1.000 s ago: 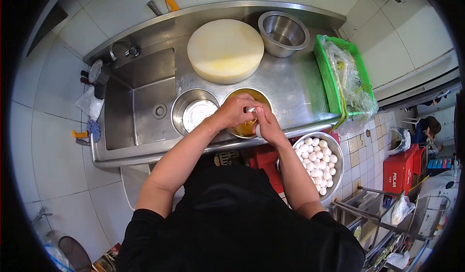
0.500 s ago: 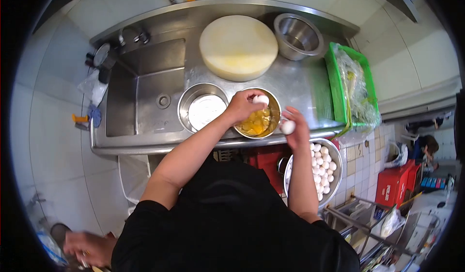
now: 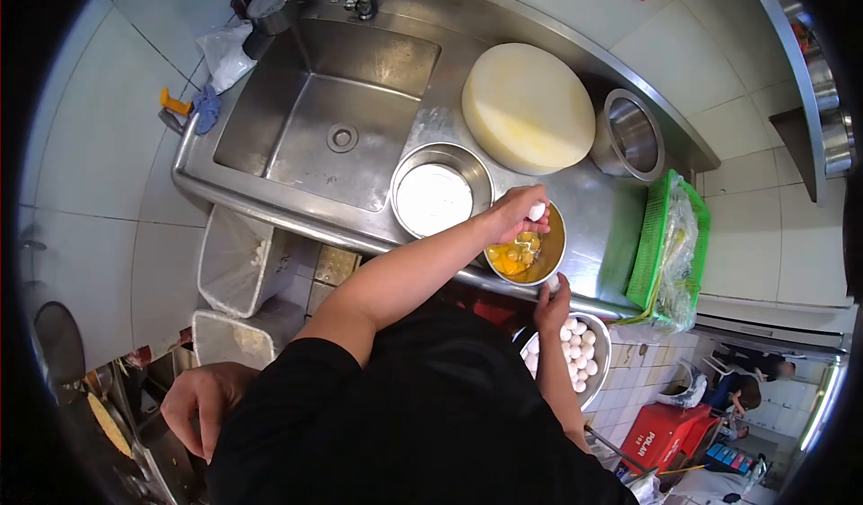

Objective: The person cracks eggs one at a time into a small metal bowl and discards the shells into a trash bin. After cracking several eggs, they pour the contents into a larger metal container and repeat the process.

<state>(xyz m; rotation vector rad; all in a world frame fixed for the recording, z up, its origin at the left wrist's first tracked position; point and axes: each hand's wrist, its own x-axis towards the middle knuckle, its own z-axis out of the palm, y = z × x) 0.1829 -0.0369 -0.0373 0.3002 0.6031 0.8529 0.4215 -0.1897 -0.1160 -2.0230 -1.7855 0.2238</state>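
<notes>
My left hand (image 3: pixel 520 215) is closed around a white egg (image 3: pixel 537 211) above a metal bowl (image 3: pixel 556 251). Whether that shell is whole or cracked cannot be made out. Yellow yolks and clear egg white (image 3: pixel 514 258) lie inside the bowl. At the bowl's near right rim, my right hand (image 3: pixel 554 307) grips another white egg (image 3: pixel 553 283), partly hidden by the fingers. Below the counter edge, beside my right forearm, a large metal bowl (image 3: pixel 603 361) holds several whole eggs (image 3: pixel 580 348). A second round metal pan (image 3: pixel 401 184) with a pale bottom stands left of the yolks.
A sink (image 3: pixel 301 136) with a tap (image 3: pixel 358 1) is on the left. Behind stand a thick round chopping block (image 3: pixel 530 100) and a steel pot (image 3: pixel 620 136). A green basket (image 3: pixel 649 253) with plastic sits right. Bins (image 3: pixel 235 267) and another person's hand (image 3: pixel 202 406) are lower left.
The camera view has turned, shifting the counter rightward and tilting it. My right hand has come closer to the bowl's rim with its egg. My left hand stays over the bowl.
</notes>
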